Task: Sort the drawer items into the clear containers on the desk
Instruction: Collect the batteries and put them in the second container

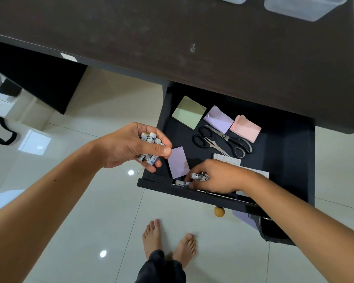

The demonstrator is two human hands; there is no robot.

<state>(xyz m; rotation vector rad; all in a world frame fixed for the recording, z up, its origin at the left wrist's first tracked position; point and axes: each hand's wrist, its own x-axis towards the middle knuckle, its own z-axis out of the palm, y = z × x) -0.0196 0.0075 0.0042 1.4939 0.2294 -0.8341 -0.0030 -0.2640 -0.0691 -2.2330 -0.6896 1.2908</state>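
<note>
Clamped in the left hand (131,146) is a bundle of small white cylindrical batteries (149,147) with printed labels, held over the left wall of the open drawer (290,160); their exact number cannot be counted, since the fingers cover most of them. Two or three more batteries (199,176) are pinched by the right hand (217,176) at the front of the drawer, and another battery (182,183) is seen lying against the front wall, partly hidden by the fingertips. Matte black panels form the drawer, and a round cork-coloured knob (219,211) is fixed to its front. Inside are laid flat paper pads: a pale green square (188,113), a lilac one (219,119), a pink one (245,127) and a loose lilac sheet (178,162). Two pairs of black-handled steel scissors (223,142) are crossed on the floor of the drawer. A white sheet (227,160) with faint markings is mostly covered by the right wrist, and its print cannot be read. On the dark, dusty wood-grain desk (192,48), two clear plastic containers (302,7) are cut off by the upper edge.
</note>
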